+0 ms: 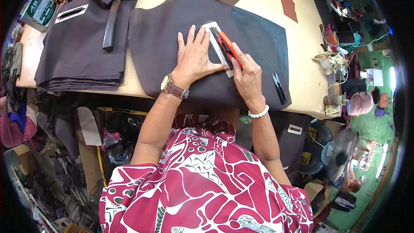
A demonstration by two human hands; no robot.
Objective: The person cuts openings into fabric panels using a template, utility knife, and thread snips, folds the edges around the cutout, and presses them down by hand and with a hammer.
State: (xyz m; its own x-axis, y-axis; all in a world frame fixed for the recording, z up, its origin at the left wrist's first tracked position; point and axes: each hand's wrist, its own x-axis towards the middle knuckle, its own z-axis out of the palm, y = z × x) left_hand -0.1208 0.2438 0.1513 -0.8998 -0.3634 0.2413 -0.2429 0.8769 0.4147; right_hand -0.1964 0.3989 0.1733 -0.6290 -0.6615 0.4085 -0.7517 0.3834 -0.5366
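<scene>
Grip, R hand (249, 77): clamped on the orange-red knife (230, 48), fingers curled round the handle. L hand (194, 56): flat, clamped on nothing, fingers slightly apart.

Count, as I read it via the head cam: 2 hands, 1 knife, 1 white-edged strip (217, 48), 1 pr. of snips (279, 88), 1 stack of dark sheets (82, 67). On that stack, 1 dark tool (112, 26) & 1 white frame (72, 13) w/ a dark slot; beside it, 1 green-and-white ABC tin (40, 11).

Appearance: knife slim, bright orange-red w/ black parts, slanting over the strip's R side. Strip long, narrow, white at the rim, dark along the middle; it lies on the dark brown sheet (164, 30) spread on the cream table (308, 69), btwn the 2 hands. Knife tip too small for me to make out.

Pose: L palm down, fingers pointing to the far side, thumb stretched across to the strip's near end; watch (172, 87) on that wrist. R forearm reaches fwd, hand tilted inward; pale bead bracelet (259, 113) at the wrist.
</scene>
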